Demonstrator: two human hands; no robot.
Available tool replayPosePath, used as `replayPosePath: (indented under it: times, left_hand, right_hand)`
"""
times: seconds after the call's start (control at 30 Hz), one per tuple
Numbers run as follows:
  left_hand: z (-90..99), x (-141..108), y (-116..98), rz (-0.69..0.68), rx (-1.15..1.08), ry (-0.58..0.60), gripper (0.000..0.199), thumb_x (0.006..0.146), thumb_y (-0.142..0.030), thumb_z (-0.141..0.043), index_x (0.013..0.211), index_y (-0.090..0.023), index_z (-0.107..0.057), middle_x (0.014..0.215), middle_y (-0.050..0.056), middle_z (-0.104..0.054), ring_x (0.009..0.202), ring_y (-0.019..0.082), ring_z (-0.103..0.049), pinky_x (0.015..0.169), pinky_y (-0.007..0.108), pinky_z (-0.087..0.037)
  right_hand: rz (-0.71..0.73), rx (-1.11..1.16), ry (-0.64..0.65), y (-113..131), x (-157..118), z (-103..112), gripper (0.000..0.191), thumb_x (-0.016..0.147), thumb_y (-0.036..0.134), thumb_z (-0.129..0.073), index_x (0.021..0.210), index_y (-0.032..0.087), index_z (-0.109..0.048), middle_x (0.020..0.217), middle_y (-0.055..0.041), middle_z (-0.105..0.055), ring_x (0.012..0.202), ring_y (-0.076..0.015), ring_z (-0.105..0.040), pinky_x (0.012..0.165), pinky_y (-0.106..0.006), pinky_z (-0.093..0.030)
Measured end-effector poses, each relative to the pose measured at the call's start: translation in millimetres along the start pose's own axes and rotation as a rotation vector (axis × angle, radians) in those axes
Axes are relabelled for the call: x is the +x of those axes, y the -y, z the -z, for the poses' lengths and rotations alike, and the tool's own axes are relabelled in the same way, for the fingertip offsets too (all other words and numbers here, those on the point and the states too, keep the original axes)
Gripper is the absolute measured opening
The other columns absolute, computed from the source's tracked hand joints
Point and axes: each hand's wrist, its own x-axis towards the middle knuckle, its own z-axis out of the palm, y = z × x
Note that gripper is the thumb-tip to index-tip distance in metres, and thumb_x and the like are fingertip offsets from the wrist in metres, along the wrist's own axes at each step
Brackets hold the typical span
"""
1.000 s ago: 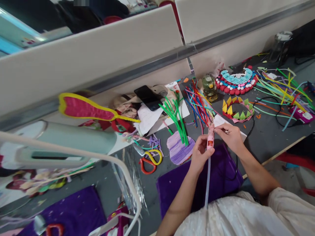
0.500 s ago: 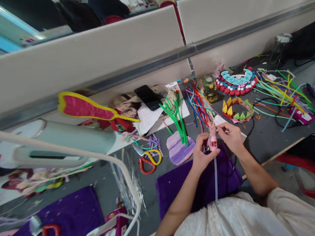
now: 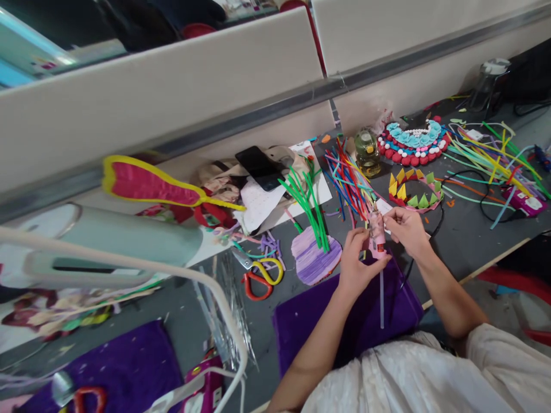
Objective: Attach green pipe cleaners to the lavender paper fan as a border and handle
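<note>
A pink glue gun [image 3: 377,234] with a metal nozzle pointing away from me is held over the purple cloth [image 3: 307,324]. My left hand [image 3: 359,261] is closed around its left side and rear end. A translucent glue stick [image 3: 381,301] sticks out of its back towards me. My right hand [image 3: 404,228] is at the right side of the gun, fingers pinched together; what they hold is too small to make out. Left of my hands lies a purple striped disc [image 3: 314,258] with green pipe cleaners [image 3: 310,206] across it.
Red-and-yellow scissors [image 3: 262,278] lie left of the disc. Behind my hands are coloured pipe cleaners [image 3: 350,180], a small bottle [image 3: 367,152], a leaf-trimmed ring [image 3: 415,192] and a beaded collar [image 3: 413,142]. A lamp arm [image 3: 172,265] crosses the left foreground. A phone [image 3: 258,166] lies at the back.
The glue gun and my left hand have shifted slightly to the right. The glue stick's lower end now shows above the purple cloth, clear of my clothing. My right hand has risen slightly.
</note>
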Motion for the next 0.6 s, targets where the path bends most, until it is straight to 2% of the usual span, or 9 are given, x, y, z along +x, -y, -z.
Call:
replayPosePath:
  times: [0.17,0.3,0.47,0.6]
  left_hand:
    - [-1.4,0,1,-0.037,0.015,-0.036,0.050,0.068,-0.032,-0.081,0.109,-0.019,-0.056,0.113,0.010,-0.054,0.103,0.024,-0.058,0.079,0.035,-0.051]
    - [-1.8,-1,1,-0.030,-0.034,-0.056,0.050,0.069,-0.035,-0.081,0.108,-0.020,-0.054,0.112,0.010,-0.054,0.102,0.023,-0.058,0.076,0.033,-0.051]
    - [1.0,1,3,-0.014,-0.055,-0.091,0.053,0.069,-0.040,-0.080,0.109,-0.020,-0.053,0.111,0.009,-0.054,0.104,0.024,-0.057,0.079,0.034,-0.049]
    - [4.1,0,5,-0.004,-0.033,-0.092,0.053,0.068,-0.039,-0.081,0.109,-0.020,-0.052,0.113,0.010,-0.053,0.105,0.024,-0.057,0.078,0.033,-0.050]
  right_hand:
    - [0.031,-0.073,-0.071,2,0,-7,0.014,0.072,0.029,-0.058,0.064,0.018,-0.059,0.043,0.0075,-0.045,0.034,-0.0060,-0.038,0.034,-0.019,-0.028]
    - [0.002,0.003,-0.068,-6,-1,-12,0.020,0.076,0.036,-0.060,0.066,0.019,-0.057,0.048,0.0066,-0.050,0.034,-0.0056,-0.039,0.033,-0.018,-0.029]
    - [-0.040,0.153,0.023,-9,-2,-8,0.032,0.076,0.049,-0.068,0.076,0.017,-0.064,0.061,0.0031,-0.059,0.037,-0.0064,-0.046,0.034,-0.020,-0.037]
    - [-0.069,0.120,0.141,-5,-1,2,0.033,0.073,0.047,-0.074,0.077,0.015,-0.069,0.057,0.0034,-0.059,0.037,-0.0065,-0.048,0.036,-0.019,-0.038]
